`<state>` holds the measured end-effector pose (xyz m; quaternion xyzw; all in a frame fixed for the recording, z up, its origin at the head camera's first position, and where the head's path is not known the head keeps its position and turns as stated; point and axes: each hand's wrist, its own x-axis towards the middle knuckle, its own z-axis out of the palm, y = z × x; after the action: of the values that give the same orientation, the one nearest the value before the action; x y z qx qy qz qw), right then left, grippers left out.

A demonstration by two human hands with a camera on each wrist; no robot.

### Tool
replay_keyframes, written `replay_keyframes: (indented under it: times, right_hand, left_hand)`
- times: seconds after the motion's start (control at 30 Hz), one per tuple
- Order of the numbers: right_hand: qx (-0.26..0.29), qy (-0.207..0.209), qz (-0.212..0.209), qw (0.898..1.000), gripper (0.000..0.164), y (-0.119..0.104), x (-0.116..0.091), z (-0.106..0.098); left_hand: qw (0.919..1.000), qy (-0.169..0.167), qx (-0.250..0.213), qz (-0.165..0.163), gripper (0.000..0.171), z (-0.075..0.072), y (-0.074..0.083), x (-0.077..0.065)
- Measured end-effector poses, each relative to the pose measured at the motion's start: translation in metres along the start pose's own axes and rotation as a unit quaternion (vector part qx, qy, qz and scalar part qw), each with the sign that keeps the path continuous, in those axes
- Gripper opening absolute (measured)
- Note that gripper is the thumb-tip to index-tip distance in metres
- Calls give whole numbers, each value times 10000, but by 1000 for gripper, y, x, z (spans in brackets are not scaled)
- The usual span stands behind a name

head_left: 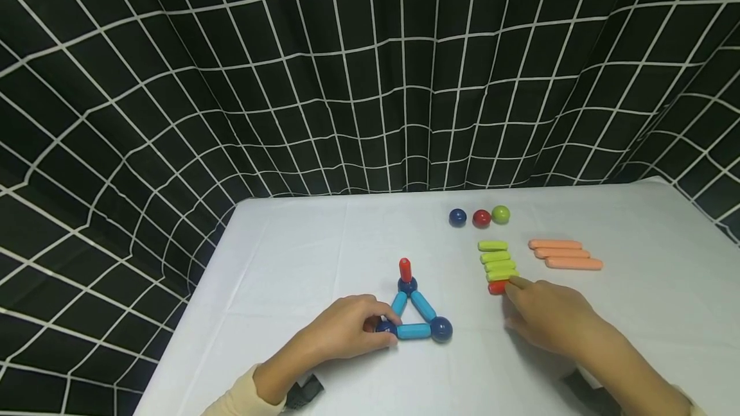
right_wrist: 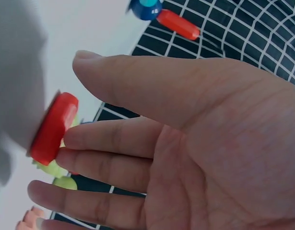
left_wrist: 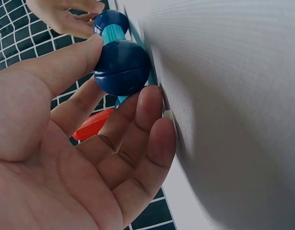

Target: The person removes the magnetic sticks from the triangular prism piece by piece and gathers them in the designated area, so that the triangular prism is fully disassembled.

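Head view: I see left grip (head_left: 355, 327) pinching near-left blue ball (head_left: 385, 328) of turquoise triangle (head_left: 414, 331); right grip (head_left: 546, 316) unclosed, fingertips at loose red rod (head_left: 496, 287), near side of green rods (head_left: 498, 266). Likely pick-up step; needs thumb brought in.

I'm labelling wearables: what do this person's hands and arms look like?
The left hand and right hand wear no visible gloves or rings. The left arm has a cream sleeve and, beside it, a black boxy device; a pale cuff peeks in at lower right.
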<state>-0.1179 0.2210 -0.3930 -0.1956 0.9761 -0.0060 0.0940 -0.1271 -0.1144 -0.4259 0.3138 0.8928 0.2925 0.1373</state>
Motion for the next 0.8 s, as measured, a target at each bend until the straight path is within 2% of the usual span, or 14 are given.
replay_keyframes:
  times: [0.17,0.23,0.33,0.5,0.63,0.8]
  right_hand:
    - [5,-103,36,9999,45,-2,-3,-2]
    - [13,-23,-35,10000,44,-3,-3,-2]
    - [28,292,-158,9994,35,-2,-1,-1]
    - [155,1059,-296,9938,17,6,9,6]
    - [275,1549,-413,9867,24,14,17,11]
    - [385,1735,-453,9830,27,19,20,13]
  left_hand:
    - [10000,-14,-13,1,20,0,0,0]
    - [10000,-16,-7,-3,20,0,0,0]
    - [10000,-7,-2,-6,20,0,0,0]
    - [10000,-18,-8,4,20,0,0,0]
    - [10000,-22,6,15,20,1,0,0]
    - [10000,-2,0,25,20,0,0,0]
